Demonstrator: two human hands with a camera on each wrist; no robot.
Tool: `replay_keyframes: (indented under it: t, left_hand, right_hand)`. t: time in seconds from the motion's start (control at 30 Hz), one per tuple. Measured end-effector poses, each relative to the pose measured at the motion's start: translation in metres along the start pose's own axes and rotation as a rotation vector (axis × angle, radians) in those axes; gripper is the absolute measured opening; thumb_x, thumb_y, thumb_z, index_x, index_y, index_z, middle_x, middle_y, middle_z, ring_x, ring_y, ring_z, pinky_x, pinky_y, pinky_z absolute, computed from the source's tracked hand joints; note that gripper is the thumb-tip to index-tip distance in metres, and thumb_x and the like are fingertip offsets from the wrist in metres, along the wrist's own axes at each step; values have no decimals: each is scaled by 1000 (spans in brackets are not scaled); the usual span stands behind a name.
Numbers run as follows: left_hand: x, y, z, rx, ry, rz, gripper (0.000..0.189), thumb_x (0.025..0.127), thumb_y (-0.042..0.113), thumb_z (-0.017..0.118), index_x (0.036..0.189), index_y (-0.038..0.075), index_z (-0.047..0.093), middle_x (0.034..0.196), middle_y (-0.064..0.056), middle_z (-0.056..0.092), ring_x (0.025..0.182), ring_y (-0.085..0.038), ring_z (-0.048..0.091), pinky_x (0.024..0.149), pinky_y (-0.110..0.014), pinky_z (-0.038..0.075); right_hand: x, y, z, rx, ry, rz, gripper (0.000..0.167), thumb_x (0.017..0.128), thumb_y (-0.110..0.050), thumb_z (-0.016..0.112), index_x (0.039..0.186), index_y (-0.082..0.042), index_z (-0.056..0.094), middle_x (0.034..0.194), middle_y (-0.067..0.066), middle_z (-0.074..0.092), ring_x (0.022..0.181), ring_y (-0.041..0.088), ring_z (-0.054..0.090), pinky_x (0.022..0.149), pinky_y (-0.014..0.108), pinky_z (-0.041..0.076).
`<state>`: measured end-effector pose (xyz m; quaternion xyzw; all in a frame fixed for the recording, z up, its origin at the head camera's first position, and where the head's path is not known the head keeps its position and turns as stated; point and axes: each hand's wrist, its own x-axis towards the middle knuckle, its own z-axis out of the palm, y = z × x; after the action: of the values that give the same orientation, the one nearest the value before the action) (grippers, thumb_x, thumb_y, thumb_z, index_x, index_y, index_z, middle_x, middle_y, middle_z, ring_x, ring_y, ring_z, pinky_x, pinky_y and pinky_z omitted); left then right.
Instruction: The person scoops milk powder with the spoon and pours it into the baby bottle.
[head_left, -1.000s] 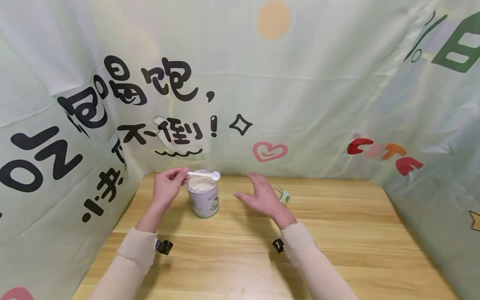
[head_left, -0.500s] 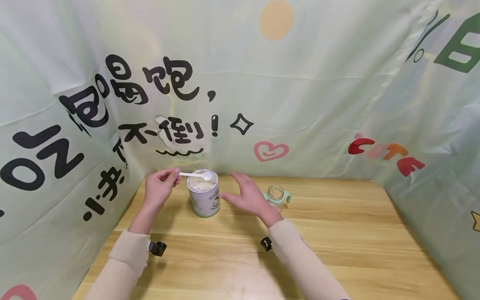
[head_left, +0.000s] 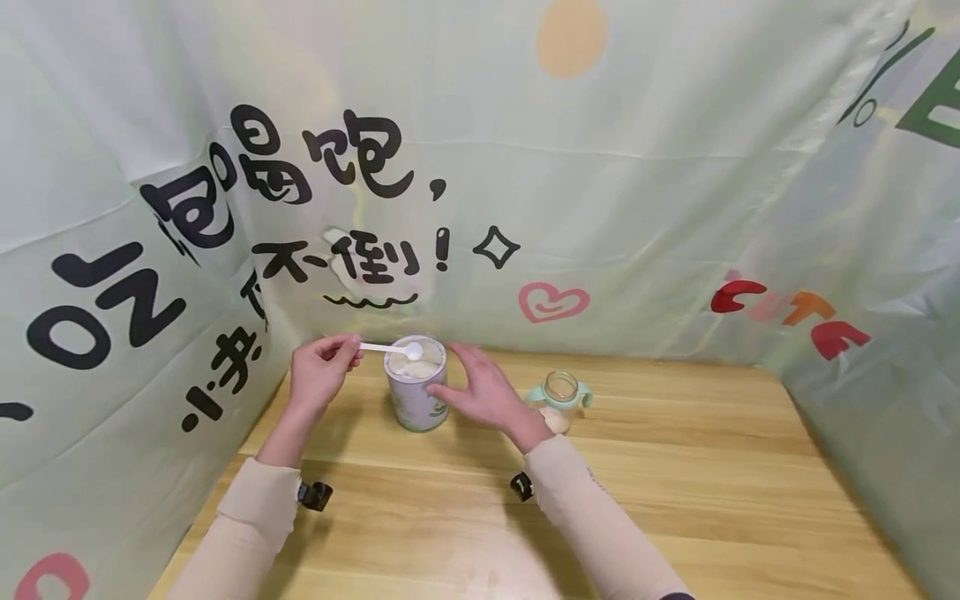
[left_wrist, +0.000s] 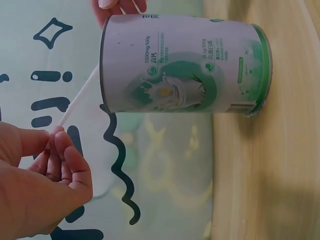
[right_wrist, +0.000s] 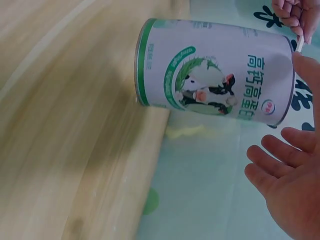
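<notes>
With thumb and fingertips my left hand (head_left: 322, 371) pinches the handle end of a white scoop (head_left: 380, 347). The scoop's bowl lies over the mouth of a can of milk powder (head_left: 415, 407), which stands upright and lidless, pale powder showing inside. A cow picture and green base band mark the can (right_wrist: 215, 75) in the right wrist view. My right hand (head_left: 483, 392) is at the can's right side, thumb toward the front and fingers extended, holding nothing. In the left wrist view, the scoop's handle (left_wrist: 80, 97) runs from my left fingers (left_wrist: 72, 155) behind the can's rim.
Behind my right wrist stands a lidless baby bottle (head_left: 567, 406) with mint handles and some powder in it. The wooden table (head_left: 712, 467) ends at a printed cloth (head_left: 637, 250) along the back and sides.
My right hand has moved left to the can's side, uncovering the bottle. My left hand has drawn the scoop a little to the left over the can. The head view has shifted slightly.
</notes>
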<state>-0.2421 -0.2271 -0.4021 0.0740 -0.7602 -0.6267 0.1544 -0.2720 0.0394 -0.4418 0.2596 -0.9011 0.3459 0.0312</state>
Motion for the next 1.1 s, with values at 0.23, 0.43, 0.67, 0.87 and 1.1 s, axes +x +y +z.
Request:
replay_keyframes:
  t: [0.23, 0.43, 0.67, 0.87, 1.1]
  left_hand:
    - [0, -2, 0, 36, 9, 28, 33, 101, 20, 73, 117, -9, 74, 77, 12, 75, 70, 2, 68, 71, -14, 60]
    - [1, -4, 2, 127, 24, 83, 27, 99, 20, 74, 111, -4, 79, 77, 11, 75, 71, 2, 66, 67, -14, 57]
    - [1, -4, 6, 246, 25, 156, 24, 98, 19, 74, 110, 0, 81, 93, -16, 80, 71, 1, 63, 64, -13, 54]
    - [-1, -6, 11, 351, 13, 237, 22, 98, 23, 74, 108, 5, 83, 96, -15, 81, 75, -5, 64, 66, -15, 51]
    - [-3, -8, 20, 424, -1, 361, 16, 96, 16, 73, 101, 5, 84, 87, -11, 80, 74, -15, 69, 67, -19, 53]
  right_hand:
    - [1, -2, 6, 6, 9, -14, 87, 95, -55, 73, 160, -7, 40, 163, 17, 46, 152, 37, 43, 126, 56, 36]
    - [4, -2, 11, -4, 49, -32, 80, 98, -49, 71, 158, -4, 43, 160, 20, 49, 149, 38, 47, 125, 55, 39]
    - [6, -3, 13, 18, 51, -29, 79, 98, -48, 71, 158, -4, 43, 159, 20, 50, 148, 38, 48, 124, 55, 41]
    - [7, -5, 14, 33, 47, -24, 79, 99, -49, 71, 158, -5, 42, 159, 19, 51, 148, 37, 49, 124, 54, 41]
    - [6, -5, 15, 54, 48, -16, 81, 98, -49, 72, 159, -5, 42, 158, 20, 52, 146, 38, 51, 122, 55, 43]
